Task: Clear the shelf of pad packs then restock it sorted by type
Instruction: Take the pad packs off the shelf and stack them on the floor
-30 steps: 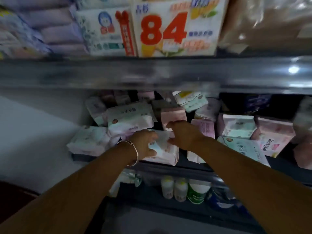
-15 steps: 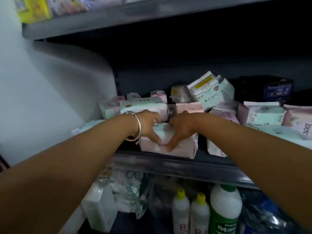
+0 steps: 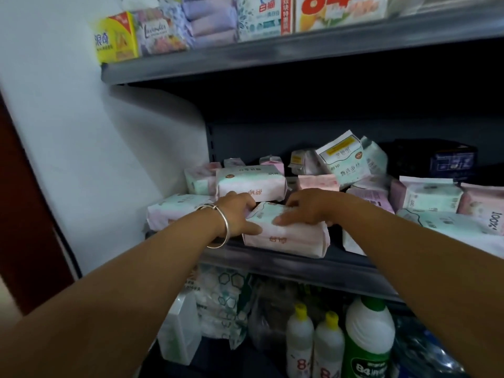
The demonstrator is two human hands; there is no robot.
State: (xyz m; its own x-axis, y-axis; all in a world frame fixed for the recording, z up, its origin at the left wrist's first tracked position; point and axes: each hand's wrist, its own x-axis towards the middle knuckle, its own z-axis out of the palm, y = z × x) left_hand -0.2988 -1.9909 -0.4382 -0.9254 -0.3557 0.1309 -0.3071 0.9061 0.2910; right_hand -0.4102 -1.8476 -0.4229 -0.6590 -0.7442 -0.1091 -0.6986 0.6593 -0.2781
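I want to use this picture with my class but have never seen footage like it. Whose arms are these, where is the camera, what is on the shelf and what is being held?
The camera sits on a person's head, looking forward and down, so the two arms are the wearer's own. No robot is involved. The left hand, with a bangle on its wrist, and the right hand both grip one pink and white pad pack at the front edge of the middle shelf. Behind it lie many other pad packs, jumbled and unsorted. Below stand cleaning bottles.
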